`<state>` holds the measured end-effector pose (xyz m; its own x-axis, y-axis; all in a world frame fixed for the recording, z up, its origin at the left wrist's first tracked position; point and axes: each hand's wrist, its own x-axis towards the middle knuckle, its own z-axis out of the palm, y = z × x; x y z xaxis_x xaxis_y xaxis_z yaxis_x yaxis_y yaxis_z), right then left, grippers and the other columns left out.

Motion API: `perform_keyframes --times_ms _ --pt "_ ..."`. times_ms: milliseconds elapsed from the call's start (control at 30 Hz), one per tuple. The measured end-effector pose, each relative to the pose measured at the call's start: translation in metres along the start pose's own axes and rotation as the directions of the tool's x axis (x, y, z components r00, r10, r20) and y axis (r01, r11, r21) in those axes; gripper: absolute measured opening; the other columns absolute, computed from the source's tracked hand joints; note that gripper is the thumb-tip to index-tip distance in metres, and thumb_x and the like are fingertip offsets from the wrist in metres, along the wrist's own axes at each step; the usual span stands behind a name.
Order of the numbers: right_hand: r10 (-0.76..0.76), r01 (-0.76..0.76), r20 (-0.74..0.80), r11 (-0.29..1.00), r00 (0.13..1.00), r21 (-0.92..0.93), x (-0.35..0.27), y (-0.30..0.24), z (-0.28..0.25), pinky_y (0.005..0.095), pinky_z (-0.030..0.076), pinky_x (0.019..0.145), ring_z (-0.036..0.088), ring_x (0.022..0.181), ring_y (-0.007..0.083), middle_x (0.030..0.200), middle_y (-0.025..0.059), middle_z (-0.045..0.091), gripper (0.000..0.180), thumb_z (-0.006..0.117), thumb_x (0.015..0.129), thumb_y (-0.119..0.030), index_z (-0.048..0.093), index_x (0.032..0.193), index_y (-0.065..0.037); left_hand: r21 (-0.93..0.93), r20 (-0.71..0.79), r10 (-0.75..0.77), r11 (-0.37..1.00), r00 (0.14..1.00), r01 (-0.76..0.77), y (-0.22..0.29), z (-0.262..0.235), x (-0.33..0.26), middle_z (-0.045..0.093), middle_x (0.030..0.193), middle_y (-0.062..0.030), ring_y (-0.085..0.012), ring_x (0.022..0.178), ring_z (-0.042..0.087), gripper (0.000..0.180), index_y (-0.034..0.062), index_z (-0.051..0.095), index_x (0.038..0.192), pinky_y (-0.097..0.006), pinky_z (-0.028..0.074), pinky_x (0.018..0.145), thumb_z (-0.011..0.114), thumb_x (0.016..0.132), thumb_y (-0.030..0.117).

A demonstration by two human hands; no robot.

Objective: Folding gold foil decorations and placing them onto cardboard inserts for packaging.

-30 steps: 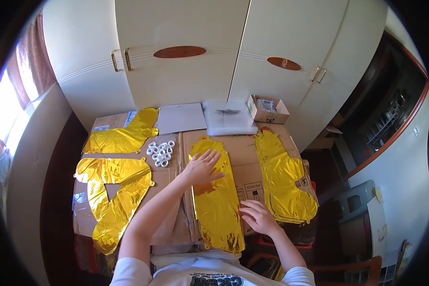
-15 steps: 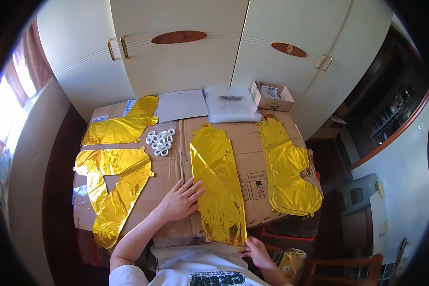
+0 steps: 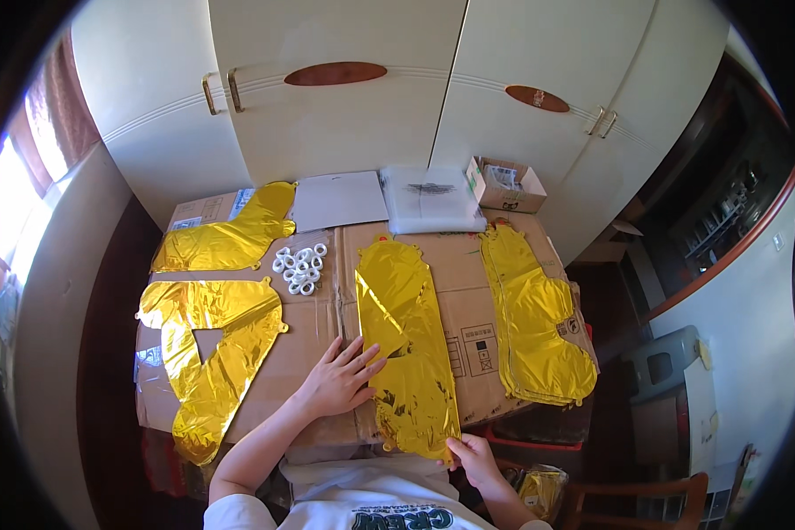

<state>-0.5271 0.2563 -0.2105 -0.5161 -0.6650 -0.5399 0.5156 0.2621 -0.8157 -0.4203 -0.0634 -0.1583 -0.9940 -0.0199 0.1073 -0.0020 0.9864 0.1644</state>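
Mid. gold foil (ref. for all places below) is laid lengthwise on cardboard, near end brought to the edge by the wearer. L hand is spread, palm down, fingertips rested on the foil's L edge; its R near corner is pinched btw thumb & fingers of R hand. As far as can be judged, laying-out is mostly done, flattening only partly: diag. crease is left in the far half, wrinkles toward the near end. Foil w/ 3-cornered hole & bent foil, both to L, plus notched foil to R, are already spread out, no hand on them. White rings, far L, are heaped, none held. Grey sheet, clear plastic stack & open box, all beyond the far end, are also left untouched.
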Motion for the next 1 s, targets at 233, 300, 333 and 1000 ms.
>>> perform_keyframes --times_ms 233,300,333,1000 --pt "-0.001 0.002 0.021 0.999 1.0 -0.035 0.003 -0.007 -0.003 0.0199 0.049 0.048 0.07 0.067 0.0163 0.08 0.0068 0.068 0.023 0.059 0.097 -0.019 0.065 0.098 0.004 0.0 -0.002 0.005 1.0 1.0 -0.005 -0.001 0.001 -0.001 0.043 0.148 -0.0104 -0.033 0.142 0.03 0.056 0.0156 0.046 0.142 -0.057 0.018 0.116 0.052 0.094 0.042" --pt "-0.004 0.006 0.028 0.999 1.0 -0.043 0.004 -0.007 -0.004 0.0199 0.05 0.049 0.07 0.068 0.016 0.079 0.0063 0.067 0.023 0.059 0.097 -0.019 0.065 0.097 0.004 0.019 -0.018 0.011 1.0 1.0 -0.011 -0.001 0.001 -0.001 0.044 0.147 -0.0098 -0.0324 0.141 0.032 0.055 0.0153 0.048 0.14 -0.056 0.02 0.115 0.054 0.092 0.043" --pt "-0.001 0.002 0.026 0.999 1.0 -0.042 0.004 -0.007 -0.004 0.02 0.05 0.049 0.07 0.067 0.0157 0.079 0.006 0.067 0.023 0.059 0.097 -0.019 0.065 0.097 0.004 0.028 -0.025 0.015 1.0 1.0 -0.014 -0.001 0.001 -0.001 0.044 0.147 -0.0095 -0.0321 0.141 0.032 0.055 0.0151 0.049 0.139 -0.056 0.021 0.115 0.055 0.092 0.043" --pt "-0.018 0.019 -0.02 0.998 1.0 0.062 0.003 -0.002 0.0 0.0231 0.052 0.053 0.069 0.066 0.0161 0.079 0.0069 0.066 0.022 0.061 0.096 -0.017 0.064 0.093 0.004 0.028 -0.007 0.015 1.0 1.0 -0.014 0.0 0.0 0.0 0.043 0.148 -0.0093 -0.0283 0.14 0.035 0.057 0.015 0.047 0.141 -0.058 0.022 0.114 0.052 0.093 0.047"
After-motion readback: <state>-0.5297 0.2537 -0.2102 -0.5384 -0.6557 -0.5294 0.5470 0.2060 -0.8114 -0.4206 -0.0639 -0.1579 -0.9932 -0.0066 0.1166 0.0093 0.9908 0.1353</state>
